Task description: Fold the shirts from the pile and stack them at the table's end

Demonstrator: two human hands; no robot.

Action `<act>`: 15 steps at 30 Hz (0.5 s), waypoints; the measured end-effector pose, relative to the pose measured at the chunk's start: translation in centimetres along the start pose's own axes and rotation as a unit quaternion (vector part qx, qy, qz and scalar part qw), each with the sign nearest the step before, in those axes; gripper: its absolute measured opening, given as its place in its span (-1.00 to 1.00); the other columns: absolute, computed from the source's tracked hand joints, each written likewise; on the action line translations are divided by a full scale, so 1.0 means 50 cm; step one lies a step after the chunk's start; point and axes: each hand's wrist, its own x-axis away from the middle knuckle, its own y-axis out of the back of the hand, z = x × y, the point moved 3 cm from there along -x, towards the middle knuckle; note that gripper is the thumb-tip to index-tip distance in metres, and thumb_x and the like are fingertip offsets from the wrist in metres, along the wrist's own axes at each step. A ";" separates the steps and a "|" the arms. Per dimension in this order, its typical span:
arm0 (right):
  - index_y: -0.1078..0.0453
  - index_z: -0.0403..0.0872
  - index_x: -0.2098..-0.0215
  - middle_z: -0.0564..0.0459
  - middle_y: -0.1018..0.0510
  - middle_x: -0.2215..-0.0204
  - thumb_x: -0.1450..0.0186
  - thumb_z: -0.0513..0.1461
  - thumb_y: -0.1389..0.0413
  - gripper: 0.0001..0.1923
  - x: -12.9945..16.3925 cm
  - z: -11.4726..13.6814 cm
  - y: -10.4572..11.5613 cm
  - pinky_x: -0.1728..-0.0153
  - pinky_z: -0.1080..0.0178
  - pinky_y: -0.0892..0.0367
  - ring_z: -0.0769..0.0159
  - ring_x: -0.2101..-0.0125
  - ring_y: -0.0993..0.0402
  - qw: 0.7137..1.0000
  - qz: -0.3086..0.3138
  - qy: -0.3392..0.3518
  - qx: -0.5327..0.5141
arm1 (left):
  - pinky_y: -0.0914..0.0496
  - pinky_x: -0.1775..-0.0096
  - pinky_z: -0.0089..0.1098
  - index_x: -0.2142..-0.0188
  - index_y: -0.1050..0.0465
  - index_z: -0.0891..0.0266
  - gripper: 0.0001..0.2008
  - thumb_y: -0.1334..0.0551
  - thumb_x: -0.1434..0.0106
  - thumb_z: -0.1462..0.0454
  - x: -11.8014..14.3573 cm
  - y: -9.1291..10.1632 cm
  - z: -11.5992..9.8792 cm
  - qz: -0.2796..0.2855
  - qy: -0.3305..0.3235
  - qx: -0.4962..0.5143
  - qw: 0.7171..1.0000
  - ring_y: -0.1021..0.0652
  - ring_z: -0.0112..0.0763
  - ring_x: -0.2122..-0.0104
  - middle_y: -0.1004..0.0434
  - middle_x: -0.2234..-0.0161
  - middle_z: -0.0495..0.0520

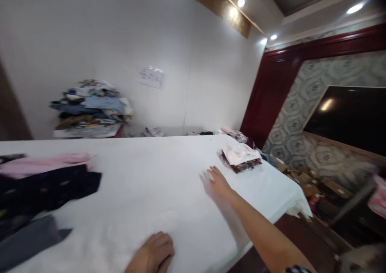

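My right hand (220,183) stretches out over the white-covered table (157,184) with its fingers extended. It holds nothing and is just short of a small stack of folded clothes in clear wrapping. A pale pink garment (239,153) tops that stack, and a dark patterned one (245,166) lies under it. Close to the near edge, my left hand (152,253) rests with curled fingers, and no item shows in it. Left of it lie a pink garment (57,163), a dark navy garment (54,186) and a grey garment (30,241), slightly blurred.
Behind the table, a tall pile of mixed clothes (90,110) stands against the wall under a paper sign (151,77). More clothes (237,134) lie past the far right corner. Cardboard boxes (334,187) crowd the floor at right, below a wall-mounted screen (350,120).
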 end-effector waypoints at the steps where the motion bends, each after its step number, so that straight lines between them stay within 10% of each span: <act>1: -0.35 -0.04 -0.14 -0.09 -0.26 -0.25 -0.20 -0.37 -0.06 -0.48 0.011 0.033 -0.036 -0.29 -0.05 0.04 0.12 -0.31 -0.01 0.999 0.021 0.029 -0.032 | -0.46 0.31 -0.35 0.45 -0.36 0.10 -0.80 -0.04 -0.25 0.35 0.001 0.000 -0.003 0.000 0.023 0.020 1.000 -0.51 -0.40 0.43 -0.49 0.47 0.01; 9: -0.41 0.03 -0.09 -0.01 -0.35 -0.20 -0.18 -0.27 -0.06 -0.51 0.040 0.266 -0.235 -0.29 -0.10 0.01 0.12 -0.27 -0.12 0.956 0.127 0.196 -0.176 | -0.41 0.04 -0.47 0.33 -0.45 0.06 -0.88 -0.15 -0.25 0.30 0.011 -0.017 -0.006 0.095 0.097 -0.012 0.991 -0.55 -0.48 0.24 -0.59 0.30 -0.07; 15: -0.50 -0.09 0.00 -0.15 -0.47 -0.09 -0.21 -0.16 0.01 -0.55 0.036 0.319 -0.300 -0.21 -0.11 -0.16 -0.01 -0.16 -0.31 0.959 0.103 0.225 -0.135 | -0.45 0.13 -0.41 0.31 -0.50 0.08 -0.85 -0.16 -0.17 0.23 0.025 -0.023 0.021 0.058 0.211 0.063 0.974 -0.59 -0.35 0.25 -0.62 0.29 -0.04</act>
